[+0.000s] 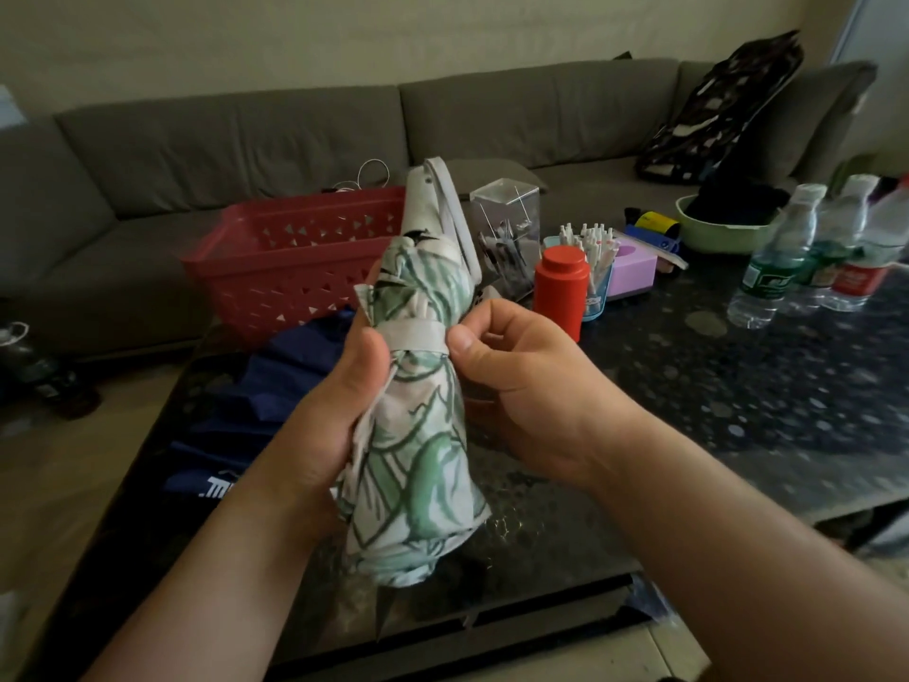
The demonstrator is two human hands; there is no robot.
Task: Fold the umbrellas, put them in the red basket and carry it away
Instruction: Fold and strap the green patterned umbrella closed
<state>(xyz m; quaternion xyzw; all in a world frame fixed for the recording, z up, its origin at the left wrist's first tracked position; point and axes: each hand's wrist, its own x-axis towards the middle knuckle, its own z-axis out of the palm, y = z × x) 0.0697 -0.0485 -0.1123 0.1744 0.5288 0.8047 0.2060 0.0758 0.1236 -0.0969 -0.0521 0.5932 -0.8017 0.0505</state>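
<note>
The head camera looked down at a dark, shiny, speckled table [688, 386]. A blue umbrella [256, 415] lay flat on it, with white letters near its edge too cut off to read. The bottles [772, 268] had green and red labels, too blurry to read.

The left hand [339, 411] gripped a white umbrella [418, 460] with green leaf shapes, its soft cloth rolled into a fat bundle. The right hand [531, 386] pinched the pale strap [413, 334] wrapped around the bundle. The umbrella was held up above the table, tilted, just in front of the red basket [295, 258]. The basket was plastic with small triangle holes. A round red jar [560, 292] stood nearby.
</note>
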